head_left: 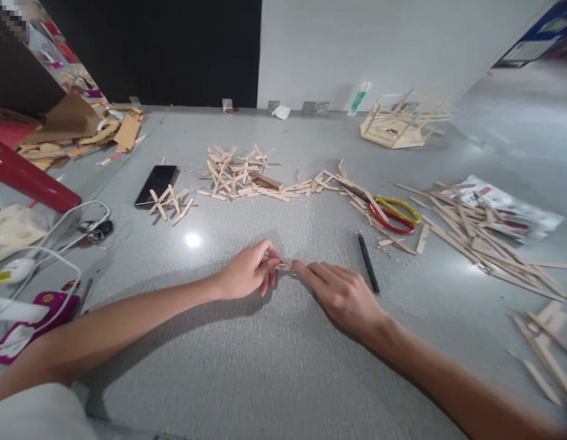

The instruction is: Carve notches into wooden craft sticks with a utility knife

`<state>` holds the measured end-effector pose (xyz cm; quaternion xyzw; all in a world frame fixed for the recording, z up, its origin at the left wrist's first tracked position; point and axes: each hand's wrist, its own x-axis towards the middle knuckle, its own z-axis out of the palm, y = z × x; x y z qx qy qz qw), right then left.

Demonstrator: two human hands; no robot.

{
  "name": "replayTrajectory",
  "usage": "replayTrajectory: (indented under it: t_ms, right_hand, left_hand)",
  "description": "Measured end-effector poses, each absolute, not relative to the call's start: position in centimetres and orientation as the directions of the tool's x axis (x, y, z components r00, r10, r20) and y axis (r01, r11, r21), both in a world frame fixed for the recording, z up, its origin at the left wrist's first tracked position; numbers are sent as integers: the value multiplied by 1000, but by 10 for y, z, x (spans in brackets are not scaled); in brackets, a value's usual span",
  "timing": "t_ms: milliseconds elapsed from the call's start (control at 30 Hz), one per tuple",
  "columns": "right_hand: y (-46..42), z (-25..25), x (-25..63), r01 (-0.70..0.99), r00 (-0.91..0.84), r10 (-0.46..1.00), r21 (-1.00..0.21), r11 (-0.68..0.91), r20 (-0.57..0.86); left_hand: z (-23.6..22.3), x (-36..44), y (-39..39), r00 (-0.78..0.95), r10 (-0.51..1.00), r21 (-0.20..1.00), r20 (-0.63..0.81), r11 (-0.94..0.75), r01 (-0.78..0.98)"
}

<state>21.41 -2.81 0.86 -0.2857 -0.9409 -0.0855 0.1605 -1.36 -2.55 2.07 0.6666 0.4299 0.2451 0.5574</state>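
Between my two hands, low over the grey table, is a small piece of wooden sticks [285, 266], mostly covered by fingers. My left hand [249, 269] pinches its left end with thumb and fingertips. My right hand [341, 290] is closed at the other end, its index fingertip against the wood. How the sticks are joined is too small to make out. Right of my right hand lies a black pen [368, 263]. Scissors with red and yellow handles [393, 215] rest beyond it among cut sticks.
A loose pile of wooden sticks [237, 174] lies ahead, near a black phone [157, 184]. More sticks [476, 229] spread at the right by a plastic bag [535, 211]. A wooden stick frame [402, 122] stands at the back. Cables and a purple power strip [54, 311] lie left.
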Motion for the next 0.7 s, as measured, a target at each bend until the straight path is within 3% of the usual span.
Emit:
replayTrajectory:
  t_ms: [400,700]
  right_hand:
    - [-26,8,215,556,-772,519,-6,831,368]
    - [-28,10,214,567,-784,521,48,823,337]
  left_hand:
    - [24,-13,-24,511,840,946,-182,8,323]
    - [21,-15,-23,528,831,949,-176,2,314]
